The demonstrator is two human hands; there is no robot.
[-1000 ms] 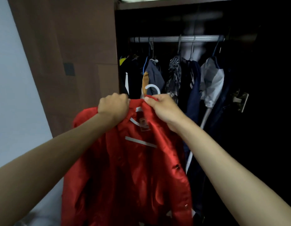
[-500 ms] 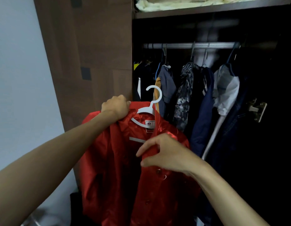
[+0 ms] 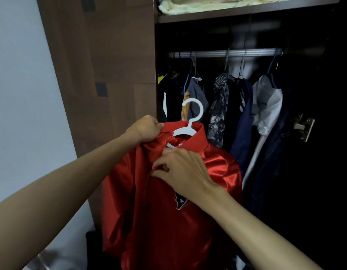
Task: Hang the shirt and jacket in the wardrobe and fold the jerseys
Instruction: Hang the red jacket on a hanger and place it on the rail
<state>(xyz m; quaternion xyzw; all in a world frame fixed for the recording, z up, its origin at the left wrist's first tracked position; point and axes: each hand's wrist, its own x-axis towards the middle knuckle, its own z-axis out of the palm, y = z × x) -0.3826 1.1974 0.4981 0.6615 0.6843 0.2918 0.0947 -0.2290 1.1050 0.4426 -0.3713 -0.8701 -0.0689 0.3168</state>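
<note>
A shiny red jacket [image 3: 168,221] with a dark star emblem on its chest hangs on a white plastic hanger [image 3: 192,117], held up in front of the open wardrobe. My left hand [image 3: 145,131] grips the jacket's collar and left shoulder, bunching the fabric. My right hand [image 3: 182,168] pinches the front edge of the jacket just below the collar. The hanger's hook stands free above the collar, below the metal rail [image 3: 223,53].
Several dark, patterned and white garments [image 3: 244,114] hang from the rail. A brown wardrobe side panel [image 3: 110,65] stands at left beside a pale wall. A shelf with cream bedding [image 3: 217,4] sits above. A metal door hinge [image 3: 303,126] projects at right.
My right hand left the collar, dropped to the jacket's front, then rose to pinch the front edge near the collar. The view shifted, and the jacket's front now covers the hanger bar.
</note>
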